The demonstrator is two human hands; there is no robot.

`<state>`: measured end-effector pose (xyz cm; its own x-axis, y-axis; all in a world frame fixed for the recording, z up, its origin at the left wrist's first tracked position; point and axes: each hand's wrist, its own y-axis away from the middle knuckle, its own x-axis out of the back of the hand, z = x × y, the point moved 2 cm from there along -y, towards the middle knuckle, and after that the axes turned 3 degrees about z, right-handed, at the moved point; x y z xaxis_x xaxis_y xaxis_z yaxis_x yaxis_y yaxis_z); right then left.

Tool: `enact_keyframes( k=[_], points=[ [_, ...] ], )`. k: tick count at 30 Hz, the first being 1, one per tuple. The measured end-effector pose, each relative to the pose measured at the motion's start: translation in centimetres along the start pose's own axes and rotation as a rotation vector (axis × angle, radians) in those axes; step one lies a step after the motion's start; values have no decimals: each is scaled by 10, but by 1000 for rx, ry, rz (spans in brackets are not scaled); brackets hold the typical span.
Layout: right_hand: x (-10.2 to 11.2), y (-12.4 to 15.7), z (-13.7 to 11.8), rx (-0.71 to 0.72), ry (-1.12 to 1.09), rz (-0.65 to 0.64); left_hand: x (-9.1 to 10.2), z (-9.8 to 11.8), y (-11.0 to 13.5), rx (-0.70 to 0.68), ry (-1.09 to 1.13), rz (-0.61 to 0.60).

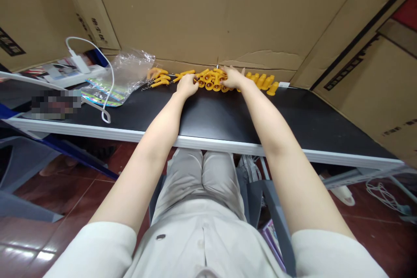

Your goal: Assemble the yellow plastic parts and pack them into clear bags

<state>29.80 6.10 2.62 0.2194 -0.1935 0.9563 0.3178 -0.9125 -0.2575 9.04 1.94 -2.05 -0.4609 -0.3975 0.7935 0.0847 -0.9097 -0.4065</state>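
One heap of yellow, hollow plastic pieces with flared round mouths [209, 85] sits on the matte black tabletop [215, 115] between the hands: left hand [188, 86] at its left edge, right hand [232, 77] over its right end, overlapping it more. Several mouths face the person, so those long axes run roughly toward the brown cardboard wall [195, 17]. Fingertips partly hidden; can't tell if either hand grips a piece.

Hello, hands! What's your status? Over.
Left hand, right hand: at yellow flared plastic pieces. Some pieces bunched between them. Crumpled clear plastic bag: off left, apart from both hands.
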Motion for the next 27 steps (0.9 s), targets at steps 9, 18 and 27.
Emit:
enact_keyframes(
  k=[9, 18, 27],
  points=[
    [6, 42, 110, -620, -185, 413, 5, 4, 4, 28, 49, -27],
    [-22, 69, 144, -784, -114, 136, 9, -20, 4, 284, 60, 185],
    [-23, 74, 143, -710, -59, 111, 14, -47, 10, 608, -47, 28]
  ],
)
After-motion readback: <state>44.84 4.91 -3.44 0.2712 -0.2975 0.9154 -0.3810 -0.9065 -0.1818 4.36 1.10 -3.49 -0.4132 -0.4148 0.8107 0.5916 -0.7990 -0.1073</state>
